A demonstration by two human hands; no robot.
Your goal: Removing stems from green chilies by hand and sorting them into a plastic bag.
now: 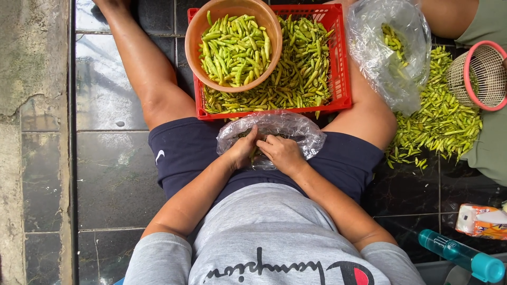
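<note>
A clear plastic bag lies in my lap on my dark shorts. Both hands are at its mouth. My left hand pinches the bag's left edge, and my right hand has its fingers curled on the bag beside it. A few green chillies show inside the bag between the hands. Just beyond my knees stands a red plastic crate full of green chillies, and an orange bowl heaped with chillies rests on its left half.
Another person sits at the right with a clear bag holding a few chillies. A loose chilli pile and a pink-rimmed basket lie on the dark tiled floor. A teal bottle and a snack packet sit at lower right.
</note>
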